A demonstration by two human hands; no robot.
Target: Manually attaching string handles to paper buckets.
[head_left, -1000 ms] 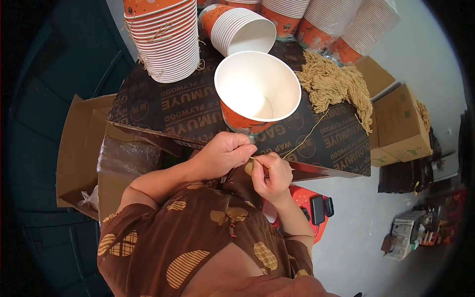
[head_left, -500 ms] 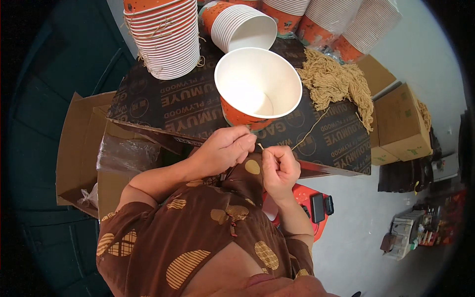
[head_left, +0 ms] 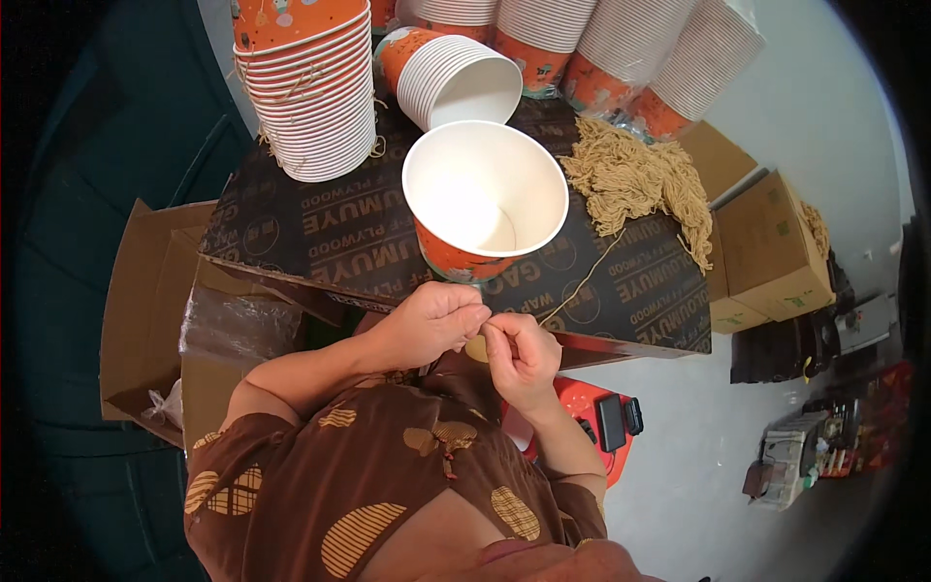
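Observation:
In front of my body, at the table's near edge, my two hands meet fingertip to fingertip. My right hand [head_left: 524, 361] is closed in a pinch on a thin tan string [head_left: 585, 283], which trails back toward a heap of the same strings [head_left: 635, 175]. Curled closed, my left hand [head_left: 441, 320] has its thumb and fingers against the right fingertips; whatever lies in its pinch is hidden. Just beyond the hands a large white-lined orange paper bucket [head_left: 451, 254] stands upright, its mouth open toward me. Neither hand holds it.
The dark printed board table [head_left: 359, 247] carries a tall bucket stack [head_left: 320, 126] at left, a tipped stack [head_left: 436, 82] and several wrapped stacks [head_left: 635, 58] behind. Cardboard boxes stand at left [head_left: 145, 291] and right [head_left: 771, 242]. A red stool [head_left: 582, 393] holds dark devices.
My hands have come together, and the short string end that showed between them is now hidden by fingers. The whole view has shifted slightly, moving the table lower and to the left.

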